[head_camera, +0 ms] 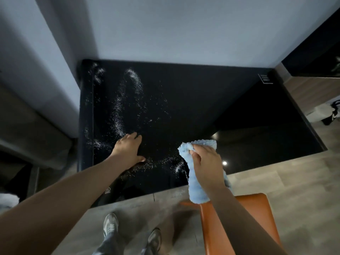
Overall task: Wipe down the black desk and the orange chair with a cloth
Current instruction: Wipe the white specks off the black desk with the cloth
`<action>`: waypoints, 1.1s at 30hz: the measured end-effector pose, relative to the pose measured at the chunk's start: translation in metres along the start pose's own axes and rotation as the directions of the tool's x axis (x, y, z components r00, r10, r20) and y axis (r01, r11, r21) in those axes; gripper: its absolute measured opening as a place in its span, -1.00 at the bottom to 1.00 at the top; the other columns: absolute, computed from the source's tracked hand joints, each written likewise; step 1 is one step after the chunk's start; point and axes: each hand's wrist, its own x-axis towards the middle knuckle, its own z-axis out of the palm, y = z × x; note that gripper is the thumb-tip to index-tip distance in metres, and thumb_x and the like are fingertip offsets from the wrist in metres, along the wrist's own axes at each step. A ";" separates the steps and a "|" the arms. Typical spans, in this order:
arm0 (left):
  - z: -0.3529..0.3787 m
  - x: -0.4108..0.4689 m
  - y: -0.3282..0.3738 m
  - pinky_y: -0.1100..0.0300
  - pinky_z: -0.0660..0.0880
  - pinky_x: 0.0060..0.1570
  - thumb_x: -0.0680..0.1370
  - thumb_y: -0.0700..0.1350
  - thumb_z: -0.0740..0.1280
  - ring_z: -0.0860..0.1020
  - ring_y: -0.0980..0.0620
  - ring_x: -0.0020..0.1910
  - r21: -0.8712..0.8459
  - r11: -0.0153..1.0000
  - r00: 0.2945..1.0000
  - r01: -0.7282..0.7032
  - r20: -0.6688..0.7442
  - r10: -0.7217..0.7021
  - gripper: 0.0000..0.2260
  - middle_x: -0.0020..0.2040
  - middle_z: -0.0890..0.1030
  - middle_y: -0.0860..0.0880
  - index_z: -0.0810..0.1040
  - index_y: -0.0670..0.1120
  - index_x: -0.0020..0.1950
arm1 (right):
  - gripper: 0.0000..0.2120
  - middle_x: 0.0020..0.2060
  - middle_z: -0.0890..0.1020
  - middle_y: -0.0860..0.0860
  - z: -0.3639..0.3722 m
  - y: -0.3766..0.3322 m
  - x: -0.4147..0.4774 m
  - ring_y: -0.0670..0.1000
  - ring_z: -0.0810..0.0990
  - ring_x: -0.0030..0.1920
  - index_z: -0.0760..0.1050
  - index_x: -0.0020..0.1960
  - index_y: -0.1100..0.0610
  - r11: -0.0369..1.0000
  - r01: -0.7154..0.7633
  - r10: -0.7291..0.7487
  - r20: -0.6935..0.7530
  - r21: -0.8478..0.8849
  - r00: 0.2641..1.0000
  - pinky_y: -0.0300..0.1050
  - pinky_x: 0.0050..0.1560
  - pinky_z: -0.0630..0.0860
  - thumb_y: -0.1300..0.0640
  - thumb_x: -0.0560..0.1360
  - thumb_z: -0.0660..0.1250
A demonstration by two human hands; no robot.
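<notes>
White specks (119, 111) trail across the glossy black desk (202, 100) beyond the fingers (135, 137) of the left hand (128, 150), which lies flat on it.

orange chair (260, 215) cropped, desk label (265, 78) illegible

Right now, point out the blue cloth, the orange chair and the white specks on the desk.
blue cloth (197, 189), head view, on its hanging lower end.
orange chair (255, 208), head view, on bare orange near its top edge.
white specks (119, 115), head view, on the long streak at the left.
</notes>
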 end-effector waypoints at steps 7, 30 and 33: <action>-0.027 -0.009 -0.039 0.07 0.20 0.46 0.51 0.16 0.37 0.18 -0.06 0.50 -0.033 0.999 0.999 -0.042 -0.015 0.042 -0.28 0.54 0.17 -0.07 0.15 -0.10 0.55 | -0.78 0.06 0.62 -0.04 0.007 -0.057 0.045 -0.02 0.52 0.12 0.55 0.11 0.09 1.000 0.013 -0.013 -0.012 0.004 1.000 -0.01 0.15 0.40 0.15 0.58 0.15; -0.078 0.135 -0.042 -0.12 -0.04 0.52 0.42 0.32 0.36 -0.21 -0.15 0.55 0.002 0.978 0.978 0.208 -0.028 -0.208 -0.06 0.58 -0.23 -0.06 -0.10 0.01 0.59 | -0.80 -0.09 0.61 0.02 0.031 -0.061 0.336 0.06 0.55 -0.06 0.51 -0.12 0.18 0.966 0.255 -0.255 -0.001 -0.035 0.967 0.08 -0.05 0.47 0.21 0.58 0.13; -0.073 0.148 -0.050 -0.17 -0.09 0.50 0.35 0.39 0.35 -0.28 -0.19 0.53 0.010 0.971 0.971 0.240 -0.020 -0.240 0.03 0.56 -0.31 -0.05 -0.19 0.04 0.58 | -0.79 -0.04 0.61 0.02 0.045 -0.065 0.372 0.07 0.54 -0.01 0.52 -0.07 0.18 0.959 0.279 -0.278 0.018 -0.046 0.960 0.08 -0.03 0.48 0.20 0.59 0.12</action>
